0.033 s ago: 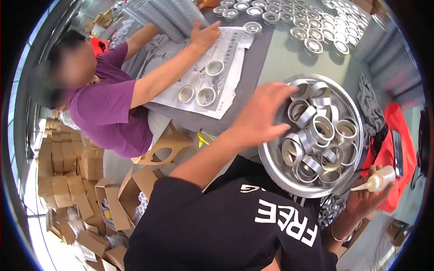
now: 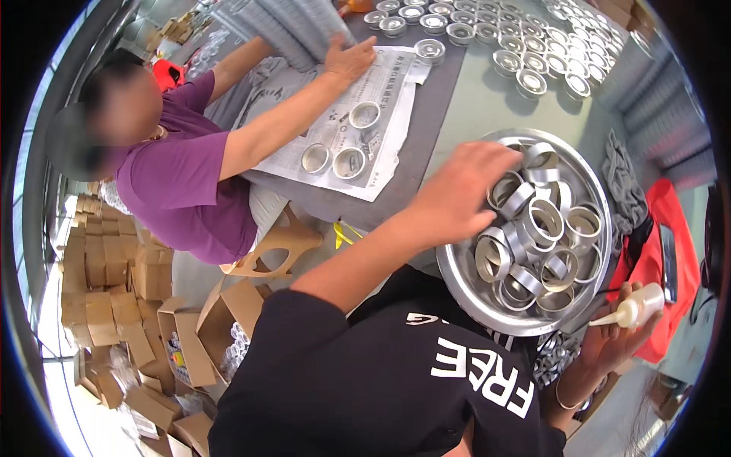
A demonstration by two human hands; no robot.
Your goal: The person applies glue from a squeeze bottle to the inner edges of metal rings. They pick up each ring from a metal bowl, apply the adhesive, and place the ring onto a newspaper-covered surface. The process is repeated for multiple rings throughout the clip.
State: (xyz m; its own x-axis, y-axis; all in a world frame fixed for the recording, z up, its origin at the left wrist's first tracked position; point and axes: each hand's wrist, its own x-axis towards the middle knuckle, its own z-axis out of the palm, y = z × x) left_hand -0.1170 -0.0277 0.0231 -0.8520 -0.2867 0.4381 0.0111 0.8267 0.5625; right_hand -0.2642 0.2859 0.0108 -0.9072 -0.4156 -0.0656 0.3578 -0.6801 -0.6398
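Silver metal rings (image 2: 518, 200) heaped loosely at many tilts in a round steel basin (image 2: 472, 301), just under and to the right of the left hand (image 2: 466, 190). Left hand palm down above the near-left part of the basin, thumb and fingers apart, fingertips over the rings on the far side; contact with any ring impossible to tell. Clamped in the right hand (image 2: 615, 343), below and to the right of the basin: a translucent squeeze bottle (image 2: 642, 306), nozzle toward the left hand's side. Around the right wrist, a thin bracelet (image 2: 560, 401). Just beyond the right hand, red fabric (image 2: 656, 206) with a dark flat object on top; farther off, a crumpled grey cloth (image 2: 626, 190).

Beyond the left hand, on the surface (image 2: 487, 99), many shallow round metal cups (image 2: 531, 82) in rows. Left of the left hand, a sheet of newspaper (image 2: 392, 145) with three round rings on top. Past that, a co-worker in a purple T-shirt (image 2: 175, 167), one hand against tall stacks of grey discs (image 2: 285, 34). Farther left and behind, a tan stool (image 2: 285, 247) and piled cardboard boxes (image 2: 99, 312).
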